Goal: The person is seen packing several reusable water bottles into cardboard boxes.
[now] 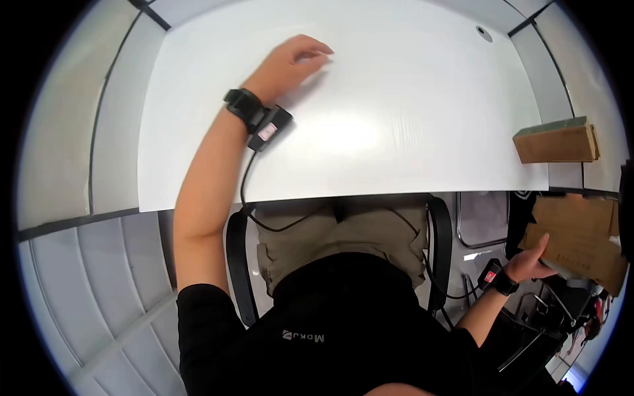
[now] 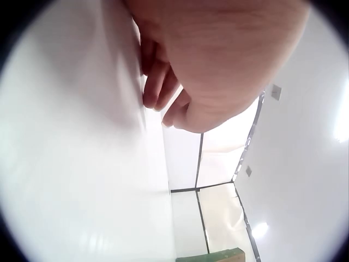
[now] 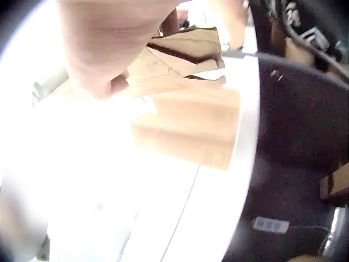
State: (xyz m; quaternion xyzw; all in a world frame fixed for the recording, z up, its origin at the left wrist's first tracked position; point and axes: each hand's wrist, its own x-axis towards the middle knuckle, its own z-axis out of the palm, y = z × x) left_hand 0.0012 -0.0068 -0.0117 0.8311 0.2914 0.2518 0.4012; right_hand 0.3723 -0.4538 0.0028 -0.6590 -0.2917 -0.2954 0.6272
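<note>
My left hand (image 1: 290, 66) rests on the white table (image 1: 370, 119) toward its far left part. Its fingers are loosely bent, with nothing between them; in the left wrist view the fingertips (image 2: 152, 101) are right at the tabletop. Low on the right, beyond the table's front edge, my right hand (image 1: 528, 264) grips a brown cardboard box (image 1: 574, 231) by its near side. The thumb points up along the cardboard. In the right wrist view, the cardboard's torn, open flaps (image 3: 191, 49) stick out past the hand, and some fingers are hidden behind it.
A brown box with a green top (image 1: 555, 142) stands at the table's right edge. White partition panels (image 1: 119, 119) enclose the table. A chair armrest (image 1: 439, 251) and dark gear (image 1: 555, 310) lie near the right arm. Cables run from both wrist cameras.
</note>
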